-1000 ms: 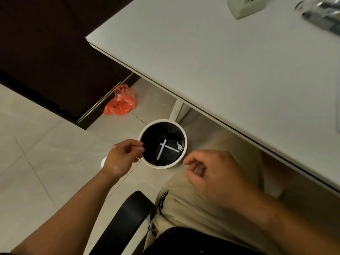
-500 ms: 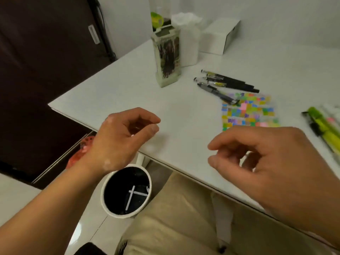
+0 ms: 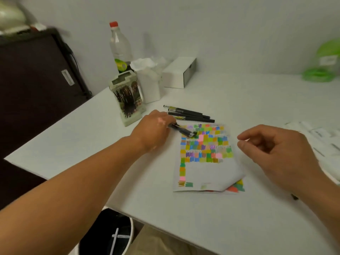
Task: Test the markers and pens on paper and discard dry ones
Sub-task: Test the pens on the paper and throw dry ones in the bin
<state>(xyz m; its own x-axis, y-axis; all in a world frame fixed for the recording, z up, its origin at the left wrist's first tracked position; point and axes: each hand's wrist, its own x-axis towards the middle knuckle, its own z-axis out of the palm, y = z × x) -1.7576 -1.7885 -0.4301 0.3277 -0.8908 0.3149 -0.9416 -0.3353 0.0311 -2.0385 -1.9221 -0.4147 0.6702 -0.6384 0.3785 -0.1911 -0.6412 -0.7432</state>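
A sheet of paper [image 3: 207, 173] covered in small coloured test patches lies on the white table [image 3: 103, 140]. My left hand [image 3: 154, 129] reaches to its top left corner and its fingers close on a black pen [image 3: 184, 131] that lies there. Several more black pens [image 3: 189, 114] lie in a row just beyond. My right hand [image 3: 279, 153] hovers to the right of the paper, fingers loosely curled and holding nothing. A round bin [image 3: 110, 234] with white sticks in it stands on the floor under the table's near edge.
A patterned pen holder [image 3: 128, 100], a white tissue pack [image 3: 149, 83], a clear bottle [image 3: 119, 46] and a white box [image 3: 179, 72] stand at the back. Blurred white items [image 3: 316, 137] lie at the right. A green object [image 3: 323, 65] sits far right. A dark cabinet [image 3: 36, 85] is left.
The view rose from the bin on the floor to the table top. My left hand moved from over the bin up to the pens and took hold of one. My right hand rose beside the paper.
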